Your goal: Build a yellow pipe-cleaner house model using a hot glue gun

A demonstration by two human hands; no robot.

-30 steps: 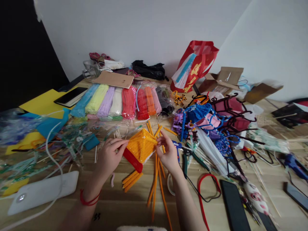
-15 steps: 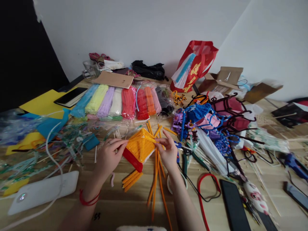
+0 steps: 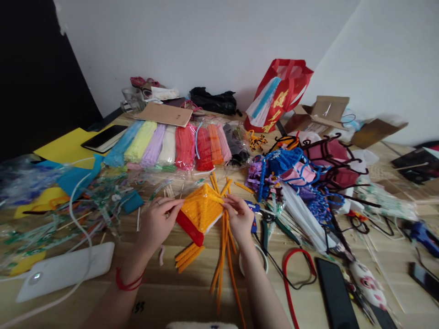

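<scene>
Between my hands is a pyramid-shaped piece (image 3: 202, 210) covered in orange pipe cleaners, with a red band along its lower left edge. My left hand (image 3: 159, 221) pinches its left corner. At the right corner, my right hand (image 3: 239, 218) closes thumb and fingers on the same piece. Long orange pipe cleaners (image 3: 221, 265) lie on the table beneath and beside my right hand. A bundle of short orange pieces (image 3: 188, 257) rests just below the pyramid.
Bagged pipe cleaners (image 3: 185, 146) in many colours lie behind. To the right are blue and pink craft pieces (image 3: 291, 160), green-handled pliers (image 3: 265, 233), a red loop (image 3: 286, 278) and a black phone (image 3: 334, 292). A white power bank (image 3: 68, 269) with a cable lies left.
My right hand's fingers, raised and spread before, have come down and closed in at the pyramid's right corner. My left hand keeps its pinch. The view has shifted slightly.
</scene>
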